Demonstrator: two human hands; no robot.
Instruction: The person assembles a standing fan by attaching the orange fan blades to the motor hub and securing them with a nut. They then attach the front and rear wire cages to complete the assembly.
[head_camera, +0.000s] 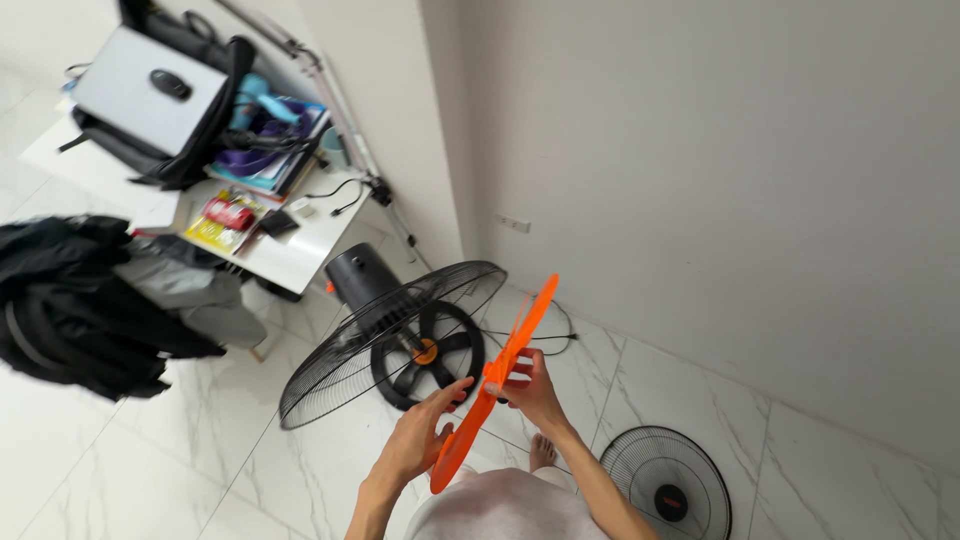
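Hands grip an orange fan blade (497, 380) at lower centre of the frame: the left hand (420, 435) curls round a lower vane, the right hand (530, 390) closes on the hub, so it sits edge-on before the rear fan guard (385, 335) and motor hub (428, 352). A detached front grille (665, 480) lies on the floor at lower right; a cluttered bench (290, 250) stands upper left.

- Left hand (420, 432): forearm comes up from bottom edge, wrist slightly bent, fingers spread and curled, tips pointing right, thumb up.
- Right hand (532, 390): forearm rises from lower right, angling left; fingers closed in a grip, knuckles facing far side.
- Both hands raised in front of torso, near each other, not touching.
- Bare foot visible below between the arms.
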